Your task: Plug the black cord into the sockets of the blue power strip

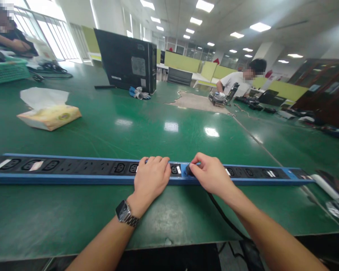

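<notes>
A long blue power strip (86,177) with black sockets lies across the table in front of me. My left hand (153,174) presses down on its middle, with the fingers curled over the far edge. Just to the right, my right hand (211,171) pinches a round black fitting (188,170) at a blue section of the strip. My palm partly covers this fitting, so I cannot tell whether it is a plug or a cable gland. From under the right hand a black cable (224,216) runs down over the table's near edge.
Beyond the strip stand a tissue pack (52,114), a black computer tower (130,62) and grey-blue gloves (139,93). A green basket (8,71) is at the far left, near a person. Another person (237,81) handles a device across the green table (107,131).
</notes>
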Demonstrator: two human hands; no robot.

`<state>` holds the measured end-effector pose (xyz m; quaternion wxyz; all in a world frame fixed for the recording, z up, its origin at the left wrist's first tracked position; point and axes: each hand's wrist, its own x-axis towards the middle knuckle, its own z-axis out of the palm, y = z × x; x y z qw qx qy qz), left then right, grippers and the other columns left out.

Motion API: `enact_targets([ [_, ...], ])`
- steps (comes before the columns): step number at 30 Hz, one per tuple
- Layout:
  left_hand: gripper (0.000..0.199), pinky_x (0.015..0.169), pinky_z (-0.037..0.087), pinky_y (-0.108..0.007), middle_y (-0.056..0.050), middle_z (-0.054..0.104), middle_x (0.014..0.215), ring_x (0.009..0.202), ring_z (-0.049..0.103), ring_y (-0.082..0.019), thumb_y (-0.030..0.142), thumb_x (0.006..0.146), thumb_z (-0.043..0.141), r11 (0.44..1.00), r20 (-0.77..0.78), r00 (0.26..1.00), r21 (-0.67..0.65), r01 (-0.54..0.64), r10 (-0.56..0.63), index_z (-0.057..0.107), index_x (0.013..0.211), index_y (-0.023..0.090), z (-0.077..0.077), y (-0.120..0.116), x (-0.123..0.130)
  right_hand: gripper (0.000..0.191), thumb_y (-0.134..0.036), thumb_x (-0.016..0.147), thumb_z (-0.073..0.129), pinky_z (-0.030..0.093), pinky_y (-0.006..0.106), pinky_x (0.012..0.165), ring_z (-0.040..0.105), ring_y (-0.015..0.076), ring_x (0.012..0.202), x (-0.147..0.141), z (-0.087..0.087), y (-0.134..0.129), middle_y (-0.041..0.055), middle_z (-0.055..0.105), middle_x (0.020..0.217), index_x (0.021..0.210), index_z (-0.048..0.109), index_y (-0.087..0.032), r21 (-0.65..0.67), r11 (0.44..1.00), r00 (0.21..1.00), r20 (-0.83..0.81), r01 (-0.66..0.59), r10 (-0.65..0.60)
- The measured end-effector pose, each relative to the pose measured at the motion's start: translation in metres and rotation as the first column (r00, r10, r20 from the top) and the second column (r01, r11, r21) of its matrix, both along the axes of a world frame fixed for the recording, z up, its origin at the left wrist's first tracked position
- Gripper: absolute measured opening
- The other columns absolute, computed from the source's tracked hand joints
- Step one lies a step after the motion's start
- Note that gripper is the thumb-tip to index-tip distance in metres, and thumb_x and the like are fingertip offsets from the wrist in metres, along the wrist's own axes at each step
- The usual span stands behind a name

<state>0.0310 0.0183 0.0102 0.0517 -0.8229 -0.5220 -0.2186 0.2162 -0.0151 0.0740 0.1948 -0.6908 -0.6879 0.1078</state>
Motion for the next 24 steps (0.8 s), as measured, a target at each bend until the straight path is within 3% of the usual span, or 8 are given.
enact_targets([
  [5,0.031,0.092,0.039,-0.042,-0.008,0.07,0.102,0.098,0.061,-0.024,0.03,0.093,0.04,1.0,0.093,0.996,-0.02,0.009,-0.007,0.065,0.107,0.019,0.003,0.0,-0.002,0.021,-0.032,0.08,0.049,0.029,0.024,0.056,0.053,0.0145,0.061,-0.006,-0.008,0.014,0.0008,0.063,0.061,0.071,0.066,-0.024,0.001,0.999,0.99,0.139,0.036,-0.036],
  [11,0.026,0.089,0.043,-0.037,-0.007,0.07,0.102,0.098,0.06,-0.022,0.029,0.091,0.044,0.997,0.318,0.947,-0.048,0.061,-0.042,0.066,0.101,0.018,0.006,0.0,-0.008,0.022,-0.034,0.08,0.05,0.028,0.025,0.054,0.053,0.0145,0.058,-0.002,-0.008,0.013,0.001,0.063,0.06,0.072,0.067,-0.024,0.044,0.996,0.985,0.151,0.075,-0.081],
  [15,0.024,0.089,0.043,-0.038,-0.007,0.07,0.099,0.096,0.06,-0.023,0.028,0.089,0.047,0.996,0.35,0.936,-0.053,0.066,-0.044,0.066,0.098,0.018,0.008,0.002,-0.009,0.022,-0.034,0.081,0.049,0.027,0.026,0.054,0.056,0.0157,0.061,-0.007,-0.01,0.013,0.0023,0.066,0.065,0.073,0.066,-0.025,0.053,0.991,0.97,0.207,0.119,-0.128],
  [18,0.022,0.089,0.042,-0.039,-0.007,0.07,0.097,0.096,0.06,-0.024,0.028,0.088,0.048,0.996,0.416,0.909,-0.07,0.057,-0.023,0.067,0.094,0.018,0.013,-0.011,-0.006,0.024,-0.034,0.084,0.046,0.025,0.027,0.054,0.059,0.0175,0.063,-0.019,-0.011,0.007,0.0045,0.068,0.07,0.076,0.066,-0.025,0.061,0.988,0.936,0.317,0.141,-0.153],
  [20,0.022,0.086,0.042,-0.038,-0.007,0.071,0.095,0.093,0.061,-0.023,0.028,0.088,0.048,0.983,0.507,0.861,-0.144,0.118,-0.03,0.067,0.093,0.019,0.016,-0.031,-0.001,0.028,-0.035,0.088,0.041,0.025,0.027,0.054,0.059,0.0181,0.061,-0.029,-0.012,0.002,0.0056,0.067,0.07,0.081,0.066,-0.025,0.057,0.99,0.92,0.364,0.13,-0.142],
  [22,0.023,0.076,0.044,-0.034,-0.006,0.071,0.086,0.081,0.063,-0.02,0.031,0.089,0.046,0.902,0.606,0.795,-0.32,0.289,-0.04,0.067,0.088,0.02,0.015,-0.054,0.009,0.03,-0.037,0.09,0.039,0.026,0.027,0.054,0.06,0.0184,0.06,-0.034,-0.013,-0.003,0.006,0.067,0.069,0.086,0.065,-0.024,0.042,0.992,0.918,0.376,0.12,-0.127],
  [24,0.027,0.064,0.043,-0.03,-0.004,0.07,0.076,0.069,0.062,-0.017,0.036,0.09,0.045,0.717,0.711,0.702,-0.514,0.471,0.048,0.066,0.085,0.02,0.01,-0.072,0.022,0.032,-0.04,0.092,0.038,0.027,0.026,0.054,0.06,0.0183,0.061,-0.031,-0.013,-0.004,0.0057,0.067,0.07,0.088,0.065,-0.024,0.03,0.995,0.937,0.335,0.093,-0.098],
])
